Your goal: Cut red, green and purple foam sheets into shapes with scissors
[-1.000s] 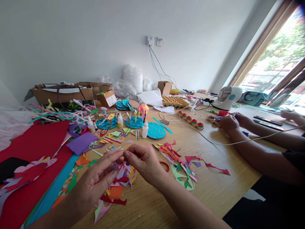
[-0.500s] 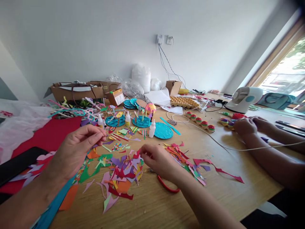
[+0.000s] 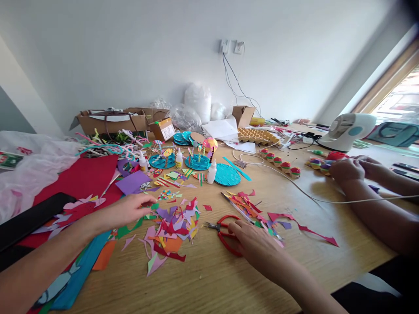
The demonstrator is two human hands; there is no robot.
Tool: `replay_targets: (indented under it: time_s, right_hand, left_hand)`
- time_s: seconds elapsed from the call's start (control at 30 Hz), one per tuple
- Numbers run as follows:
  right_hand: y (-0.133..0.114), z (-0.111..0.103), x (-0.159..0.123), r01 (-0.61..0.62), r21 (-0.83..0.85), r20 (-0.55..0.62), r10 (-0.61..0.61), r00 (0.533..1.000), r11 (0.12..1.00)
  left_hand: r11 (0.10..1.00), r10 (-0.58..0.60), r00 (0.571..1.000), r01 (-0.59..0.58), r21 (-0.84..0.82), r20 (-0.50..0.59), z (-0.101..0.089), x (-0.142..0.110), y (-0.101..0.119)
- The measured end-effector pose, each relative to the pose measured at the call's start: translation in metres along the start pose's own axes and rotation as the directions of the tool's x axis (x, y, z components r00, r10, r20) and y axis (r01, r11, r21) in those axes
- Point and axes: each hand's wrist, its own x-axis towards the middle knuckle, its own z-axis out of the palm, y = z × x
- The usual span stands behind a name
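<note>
My right hand (image 3: pixel 253 242) rests low over the table, its fingers curled around the red loop handles of a pair of scissors (image 3: pixel 225 246). The short dark blades point left, toward a heap of coloured paper scraps (image 3: pixel 173 222). At the left side of that heap is my left hand (image 3: pixel 131 211), fingers loosely stretched and apart over green paper scraps (image 3: pixel 129 229); nothing shows between them. A small red paper piece (image 3: pixel 207 207) lies alone between the heap and a pen-like tool (image 3: pixel 237 207).
Glue bottles (image 3: pixel 211 172) stand beside blue discs (image 3: pixel 227 174). Red sheets (image 3: pixel 78 179) and a black object (image 3: pixel 39 222) lie left. A white cable (image 3: pixel 294 187) crosses toward a co-worker's hands (image 3: pixel 348 170) at painted egg-carton pieces. A fan (image 3: pixel 347 131) stands behind.
My hands have come apart. The left lifted away, then lowered to the scraps; the right moved right and down onto the scissors. The small red piece now lies uncovered on the table.
</note>
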Motion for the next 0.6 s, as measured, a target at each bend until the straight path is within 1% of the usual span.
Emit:
replay_targets:
  time_s: [0.07, 0.17, 0.27, 0.37, 0.43, 0.5, 0.57, 0.6]
  right_hand:
    - [0.000, 0.001, -0.001, -0.032, -0.034, 0.034, 0.034, 0.999, 0.999]
    - [-0.003, 0.001, -0.004, -0.040, -0.040, 0.046, 0.042, 0.998, 0.998]
    - [-0.003, 0.003, -0.008, -0.046, -0.040, 0.017, 0.046, 0.999, 0.998]
    - [-0.002, 0.007, -0.012, -0.056, -0.048, -0.066, 0.052, 0.996, 0.997]
    - [-0.001, 0.010, -0.014, -0.042, -0.017, -0.138, 0.039, 0.990, 0.999]
    - [-0.001, 0.011, -0.015, -0.027, 0.046, -0.197, 0.036, 0.980, 0.999]
    - [0.000, 0.012, -0.015, 0.002, 0.134, -0.291, 0.037, 0.956, 0.991]
    - [0.001, 0.012, -0.014, 0.031, 0.176, -0.359, 0.035, 0.933, 0.984]
  left_hand:
    - [0.991, 0.054, 0.999, -0.054, 0.122, 0.005, 0.015, 0.001, -0.006]
    - [0.983, 0.073, 0.997, -0.074, 0.168, 0.011, 0.035, 0.000, -0.007]
    - [0.970, 0.101, 0.995, -0.103, 0.219, 0.023, 0.051, -0.004, -0.003]
    - [0.956, 0.162, 0.986, -0.166, 0.240, 0.035, 0.067, -0.010, 0.001]
    - [0.948, 0.199, 0.979, -0.201, 0.245, 0.035, 0.076, -0.015, 0.003]
    - [0.944, 0.201, 0.978, -0.209, 0.256, 0.056, 0.083, -0.019, 0.005]
    - [0.939, 0.202, 0.976, -0.215, 0.268, 0.075, 0.089, -0.021, 0.007]
    - [0.936, 0.206, 0.975, -0.219, 0.274, 0.078, 0.092, -0.021, 0.009]
